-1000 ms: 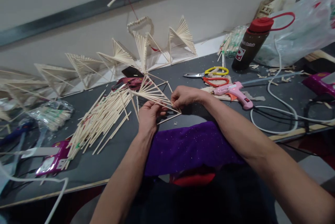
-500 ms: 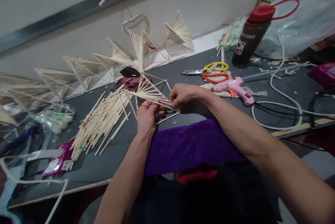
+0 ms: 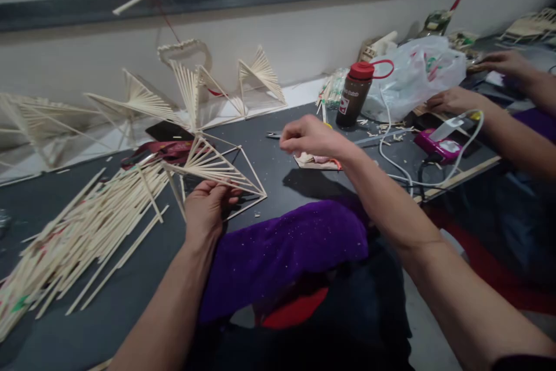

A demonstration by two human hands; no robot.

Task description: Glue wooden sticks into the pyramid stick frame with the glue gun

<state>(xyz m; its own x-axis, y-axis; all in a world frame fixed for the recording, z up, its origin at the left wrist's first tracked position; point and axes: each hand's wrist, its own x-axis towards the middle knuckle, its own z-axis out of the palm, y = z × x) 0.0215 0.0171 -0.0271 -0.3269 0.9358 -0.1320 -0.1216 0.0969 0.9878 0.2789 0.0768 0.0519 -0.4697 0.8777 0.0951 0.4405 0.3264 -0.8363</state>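
My left hand (image 3: 206,206) pinches the lower edge of a frame of thin wooden sticks (image 3: 217,168), its sticks fanned out in a twisted pattern. The frame is tilted above the dark table, its pointed corner toward the right. My right hand (image 3: 306,138) hangs in the air to the right of the frame, fingers loosely curled, with nothing visible in them. Just beyond it, scissors (image 3: 273,135) show only their blades. Below it, the pink glue gun (image 3: 321,159) is mostly hidden by my wrist and forearm. A purple cloth (image 3: 286,243) lies at the table edge.
Loose wooden sticks (image 3: 99,232) are piled at left. Finished stick frames (image 3: 260,79) stand along the wall. At right are a dark bottle (image 3: 354,99) with a red lid, a plastic bag (image 3: 414,76), a purple device with a white cable (image 3: 438,148), and another person's hands (image 3: 456,100).
My right hand has let go of the frame and moved up and right, away from it. My left hand keeps its hold. The view has turned to the right.
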